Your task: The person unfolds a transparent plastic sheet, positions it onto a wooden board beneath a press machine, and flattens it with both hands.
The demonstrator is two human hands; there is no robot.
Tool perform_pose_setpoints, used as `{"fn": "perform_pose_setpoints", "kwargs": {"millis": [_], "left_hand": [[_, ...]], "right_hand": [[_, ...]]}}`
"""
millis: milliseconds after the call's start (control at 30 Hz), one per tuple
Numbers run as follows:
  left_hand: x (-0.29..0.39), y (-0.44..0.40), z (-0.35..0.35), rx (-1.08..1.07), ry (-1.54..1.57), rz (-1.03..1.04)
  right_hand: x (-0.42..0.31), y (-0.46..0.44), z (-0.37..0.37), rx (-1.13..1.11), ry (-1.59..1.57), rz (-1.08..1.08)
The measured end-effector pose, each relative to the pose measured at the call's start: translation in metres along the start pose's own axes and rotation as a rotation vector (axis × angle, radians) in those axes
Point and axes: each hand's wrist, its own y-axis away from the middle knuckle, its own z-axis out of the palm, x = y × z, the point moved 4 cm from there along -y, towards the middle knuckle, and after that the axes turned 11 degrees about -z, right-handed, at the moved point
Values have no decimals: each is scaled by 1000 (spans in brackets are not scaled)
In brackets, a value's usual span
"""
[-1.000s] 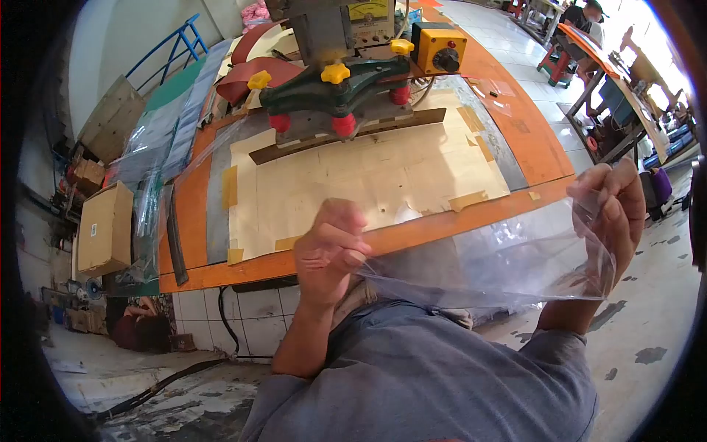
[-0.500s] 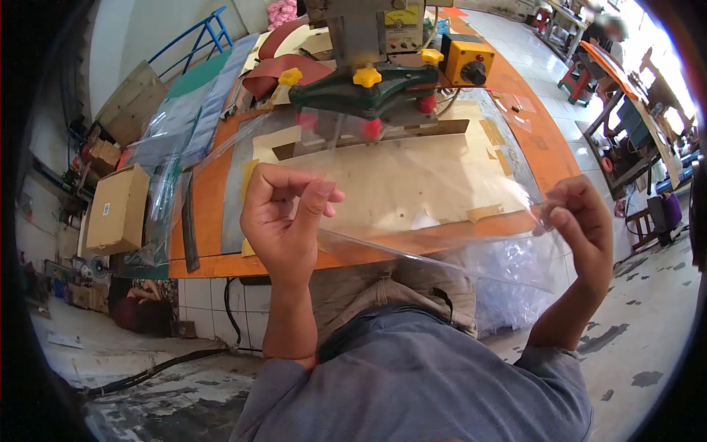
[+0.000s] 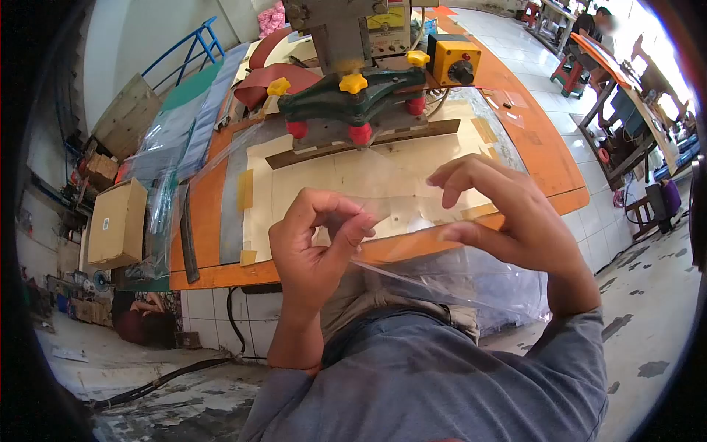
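Note:
A clear plastic sheet (image 3: 434,276) hangs over the front edge of the orange-topped table (image 3: 224,268). My left hand (image 3: 313,243) pinches the sheet between thumb and fingers, in front of the press. To its right, my right hand (image 3: 512,214) is open above the sheet, its thumb and fingers spread apart with nothing between them. Whether the right hand touches the film is hard to make out. Behind both hands stands a press with a dark green head (image 3: 361,99), yellow knobs and a long metal bar above a cream board (image 3: 324,180).
A yellow control box (image 3: 453,60) sits behind the press at right. More clear film (image 3: 158,158) and a cardboard box (image 3: 118,225) are at left. A dark strip (image 3: 187,236) lies on the table. Another person (image 3: 593,33) is at the far right.
My right hand has moved left toward my left hand and opened, letting go of the sheet's right side. My left hand has shifted right and down, still pinching the film.

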Motion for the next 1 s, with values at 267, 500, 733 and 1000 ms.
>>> {"fn": "perform_pose_setpoints", "kwargs": {"millis": [267,500,733,1000], "left_hand": [[-11,11,-6,118,222,-122],[-16,19,-11,77,357,-159],[-17,18,-3,89,329,-143],[-21,19,-9,-53,342,-366]], "right_hand": [[9,-7,7,-15,-103,213],[5,-4,2,50,-69,205],[11,-2,1,81,-198,331],[10,2,6,20,-269,315]]}}
